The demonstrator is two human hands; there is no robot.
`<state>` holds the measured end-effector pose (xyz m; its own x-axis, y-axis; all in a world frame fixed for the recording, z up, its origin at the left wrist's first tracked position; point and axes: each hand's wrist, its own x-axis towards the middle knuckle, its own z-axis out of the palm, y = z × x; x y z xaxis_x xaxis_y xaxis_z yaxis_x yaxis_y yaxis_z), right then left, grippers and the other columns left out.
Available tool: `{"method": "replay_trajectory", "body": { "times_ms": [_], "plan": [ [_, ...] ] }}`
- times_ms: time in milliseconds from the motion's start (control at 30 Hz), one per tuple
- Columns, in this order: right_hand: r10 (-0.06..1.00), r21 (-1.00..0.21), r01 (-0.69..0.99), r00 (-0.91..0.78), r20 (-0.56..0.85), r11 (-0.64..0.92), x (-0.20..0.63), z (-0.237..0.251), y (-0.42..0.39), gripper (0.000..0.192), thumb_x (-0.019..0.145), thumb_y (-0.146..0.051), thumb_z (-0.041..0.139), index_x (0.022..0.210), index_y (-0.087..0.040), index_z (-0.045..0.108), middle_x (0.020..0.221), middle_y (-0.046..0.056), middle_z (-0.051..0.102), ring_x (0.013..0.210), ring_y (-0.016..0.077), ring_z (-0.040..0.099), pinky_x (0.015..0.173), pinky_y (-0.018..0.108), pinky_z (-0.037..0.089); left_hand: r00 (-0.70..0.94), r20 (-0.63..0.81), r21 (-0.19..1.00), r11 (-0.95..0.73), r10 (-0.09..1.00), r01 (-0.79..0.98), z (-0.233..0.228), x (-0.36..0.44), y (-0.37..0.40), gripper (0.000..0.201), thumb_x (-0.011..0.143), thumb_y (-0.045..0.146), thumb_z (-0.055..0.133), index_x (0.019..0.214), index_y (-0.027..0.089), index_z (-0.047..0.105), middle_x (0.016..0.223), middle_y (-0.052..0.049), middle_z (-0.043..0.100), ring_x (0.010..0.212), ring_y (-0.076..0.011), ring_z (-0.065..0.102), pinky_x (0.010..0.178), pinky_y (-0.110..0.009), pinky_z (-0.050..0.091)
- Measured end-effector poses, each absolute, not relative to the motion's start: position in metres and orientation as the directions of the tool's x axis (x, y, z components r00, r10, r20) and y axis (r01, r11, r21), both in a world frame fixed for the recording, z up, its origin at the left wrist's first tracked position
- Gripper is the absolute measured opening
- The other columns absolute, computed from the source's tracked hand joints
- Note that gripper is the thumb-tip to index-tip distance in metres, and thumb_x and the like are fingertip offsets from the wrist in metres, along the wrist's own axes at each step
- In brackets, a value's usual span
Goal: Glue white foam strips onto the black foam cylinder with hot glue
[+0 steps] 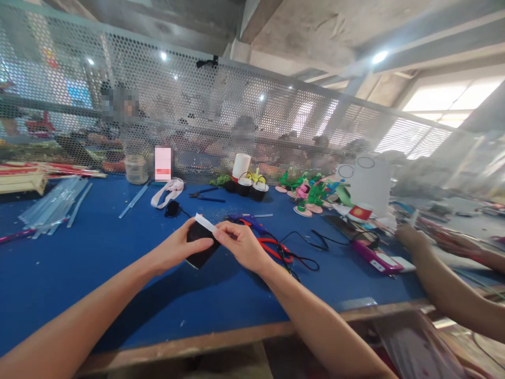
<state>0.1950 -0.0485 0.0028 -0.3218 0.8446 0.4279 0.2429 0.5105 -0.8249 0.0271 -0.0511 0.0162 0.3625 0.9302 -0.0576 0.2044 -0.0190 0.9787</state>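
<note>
A blue-covered workbench with a worn wooden edge stands before a perforated metal screen. Concrete beams carry round ceiling lamps; bright windows are at right.

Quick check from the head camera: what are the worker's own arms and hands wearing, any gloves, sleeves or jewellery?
Nothing is worn: the left hand and right hand are bare, with no gloves, rings or watch showing. Both forearms are uncovered to the frame edge, no sleeves in view. No tape, markings or cables on them.
</note>
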Motion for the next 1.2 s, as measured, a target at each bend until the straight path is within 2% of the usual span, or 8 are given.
{"method": "replay_trajectory", "body": {
  "times_ms": [200, 367, 500, 667, 733, 1000, 1200],
  "plan": [
    [0.864, -0.848, 0.237, -0.313, 0.395, 0.474, 0.194, 0.002, -0.050, 0.028, 0.077, -0.039, 0.049, 0.060, -0.017, 0.053, 0.070, 0.001, 0.057, 0.068, 0.0131, 0.050, 0.066, 0.026, 0.039, 0.377, -0.002, 0.951, -0.115, 0.926, 0.288, 0.015, 0.029, -0.051, 0.080, 0.063, 0.038, 0.064, 0.130, 0.017, 0.025, 0.092, -0.002, 0.055, 0.090, -0.0198, 0.052, 0.076, -0.031, 0.045],
    [0.847, -0.849, 0.209, -0.356, 0.395, 0.485, 0.195, 0.004, -0.051, 0.029, 0.077, -0.043, 0.049, 0.064, -0.017, 0.056, 0.075, 0.002, 0.059, 0.073, 0.0141, 0.052, 0.069, 0.026, 0.040, 0.369, -0.023, 0.957, -0.086, 0.929, 0.276, 0.016, 0.029, -0.052, 0.082, 0.061, 0.035, 0.066, 0.131, 0.018, 0.026, 0.093, -0.002, 0.056, 0.087, -0.0193, 0.053, 0.077, -0.033, 0.044],
    [0.842, -0.839, 0.204, -0.334, 0.424, 0.504, 0.196, 0.004, -0.050, 0.028, 0.077, -0.041, 0.051, 0.063, -0.018, 0.056, 0.077, 0.003, 0.060, 0.073, 0.0144, 0.054, 0.070, 0.027, 0.041, 0.348, 0.013, 0.972, -0.094, 0.937, 0.216, 0.018, 0.025, -0.048, 0.074, 0.061, 0.037, 0.065, 0.126, 0.019, 0.034, 0.100, -0.005, 0.056, 0.095, -0.0202, 0.052, 0.081, -0.032, 0.042],
    [0.823, -0.770, 0.295, -0.263, 0.504, 0.566, 0.195, 0.002, -0.051, 0.021, 0.077, -0.035, 0.053, 0.064, -0.019, 0.058, 0.082, 0.004, 0.060, 0.077, 0.0144, 0.056, 0.072, 0.027, 0.043, 0.209, 0.357, 0.879, -0.403, 0.910, 0.254, 0.023, 0.018, -0.040, 0.043, 0.064, 0.035, 0.063, 0.102, 0.017, 0.055, 0.096, -0.006, 0.057, 0.089, -0.0187, 0.053, 0.077, -0.030, 0.042],
    [0.809, -0.736, 0.336, -0.252, 0.531, 0.587, 0.193, 0.000, -0.052, 0.019, 0.077, -0.033, 0.055, 0.064, -0.019, 0.060, 0.084, 0.004, 0.060, 0.078, 0.0144, 0.057, 0.072, 0.027, 0.043, 0.172, 0.443, 0.825, -0.475, 0.880, 0.305, 0.023, 0.016, -0.039, 0.030, 0.065, 0.034, 0.062, 0.089, 0.017, 0.058, 0.091, -0.005, 0.058, 0.083, -0.0175, 0.053, 0.074, -0.029, 0.042],
    [0.761, -0.639, 0.418, -0.283, 0.584, 0.646, 0.192, -0.003, -0.053, 0.016, 0.077, -0.031, 0.056, 0.069, -0.020, 0.064, 0.087, 0.005, 0.060, 0.082, 0.0152, 0.058, 0.076, 0.028, 0.044, 0.194, 0.402, 0.828, -0.446, 0.895, 0.340, 0.025, 0.018, -0.040, 0.019, 0.068, 0.035, 0.059, 0.071, 0.017, 0.056, 0.070, 0.000, 0.056, 0.067, -0.0141, 0.052, 0.064, -0.027, 0.040],
    [0.736, -0.599, 0.436, -0.301, 0.606, 0.672, 0.193, -0.002, -0.054, 0.015, 0.078, -0.031, 0.056, 0.071, -0.021, 0.065, 0.087, 0.005, 0.061, 0.085, 0.0156, 0.058, 0.077, 0.028, 0.044, 0.215, 0.446, 0.794, -0.495, 0.869, 0.353, 0.027, 0.018, -0.041, 0.016, 0.070, 0.032, 0.055, 0.067, 0.018, 0.052, 0.068, 0.001, 0.054, 0.067, -0.0135, 0.050, 0.064, -0.026, 0.040]
  ]
}}
